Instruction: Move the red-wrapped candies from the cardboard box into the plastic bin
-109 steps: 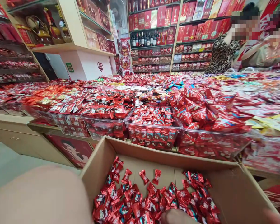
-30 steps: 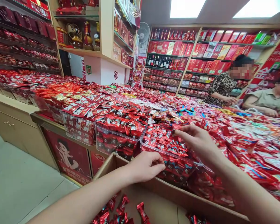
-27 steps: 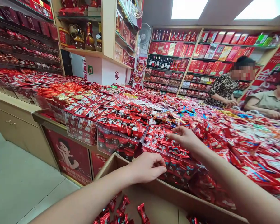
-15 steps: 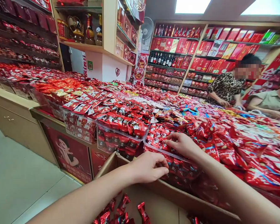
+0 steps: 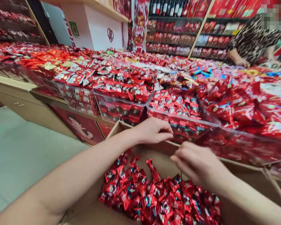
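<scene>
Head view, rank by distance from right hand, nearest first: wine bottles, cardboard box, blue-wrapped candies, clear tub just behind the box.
From the right hand:
1. Cardboard box: directly below the hand.
2. Clear tub: just beyond the box's far rim.
3. Blue-wrapped candies: farther back, right of centre.
4. Wine bottles: far back, top of the picture.

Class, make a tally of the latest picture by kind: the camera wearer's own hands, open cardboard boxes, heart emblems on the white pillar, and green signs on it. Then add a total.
Own hands: 2 (left hand, right hand)
Cardboard box: 1
Heart emblem: 1
Green sign: 1
Total: 5
</scene>
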Motion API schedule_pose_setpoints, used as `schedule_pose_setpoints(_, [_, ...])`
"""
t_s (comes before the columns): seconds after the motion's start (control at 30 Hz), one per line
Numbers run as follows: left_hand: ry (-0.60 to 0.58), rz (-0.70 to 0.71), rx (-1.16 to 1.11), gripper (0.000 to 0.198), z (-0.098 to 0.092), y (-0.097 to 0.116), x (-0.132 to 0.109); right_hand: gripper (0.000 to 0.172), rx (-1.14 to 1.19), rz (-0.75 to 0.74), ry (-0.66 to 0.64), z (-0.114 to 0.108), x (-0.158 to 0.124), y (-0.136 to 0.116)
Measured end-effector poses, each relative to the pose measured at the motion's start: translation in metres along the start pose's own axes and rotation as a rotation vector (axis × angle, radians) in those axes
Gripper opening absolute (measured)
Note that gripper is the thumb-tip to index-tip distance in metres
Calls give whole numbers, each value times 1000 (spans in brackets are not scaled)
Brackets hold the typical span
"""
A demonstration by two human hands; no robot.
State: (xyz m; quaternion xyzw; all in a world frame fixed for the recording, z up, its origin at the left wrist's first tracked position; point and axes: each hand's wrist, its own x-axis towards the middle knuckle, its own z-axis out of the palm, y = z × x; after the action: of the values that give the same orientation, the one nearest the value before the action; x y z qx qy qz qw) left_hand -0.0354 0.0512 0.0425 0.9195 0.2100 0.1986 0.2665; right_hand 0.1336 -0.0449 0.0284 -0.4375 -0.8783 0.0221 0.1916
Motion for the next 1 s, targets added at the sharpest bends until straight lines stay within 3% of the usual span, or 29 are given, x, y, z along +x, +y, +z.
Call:
schedule_pose_setpoints(0.07, [13, 10, 23, 19, 3, 0, 2, 22, 40, 148, -263, 48, -38, 7])
schedule_pose_setpoints(0.17, [17, -33, 22, 18, 6, 2, 5, 35, 209, 324, -331, 111, -81, 19])
schedule_pose_setpoints(0.23, [7, -65, 8, 18, 6, 3, 7, 52, 272, 352, -357, 135, -94, 20])
schedule_pose_setpoints(0.37, [18, -75, 40, 19, 7, 4, 7, 58, 383, 421, -339, 153, -91, 7])
schedule_pose_setpoints(0.47, [29, -61, 87, 20, 9, 3, 5, 46, 491, 531, -283, 160, -85, -2])
schedule_pose_setpoints(0.53, [28, -55, 91, 21, 10, 2, 5, 29, 528, 563, -260, 164, -84, -5])
schedule_pose_setpoints(0.63, [21, -65, 52, 20, 10, 1, 5, 11, 581, 592, -230, 162, -80, -6])
schedule_pose_setpoints(0.73, [26, -57, -51, 18, 10, 3, 5, 16, 639, 622, -166, 140, -69, -6])
schedule_pose_setpoints(0.83, [-2, -74, -244, 20, 8, 12, 3, 16, 799, 640, 60, 98, -53, -7])
schedule_pose_setpoints(0.9, [-96, -114, -362, 24, 8, 21, 2, 13, 941, 625, 260, 70, -45, -10])
schedule_pose_setpoints(1.0, [-288, -191, -418, 29, 13, 34, -2, 11, 1098, 647, 438, 43, -42, -13])
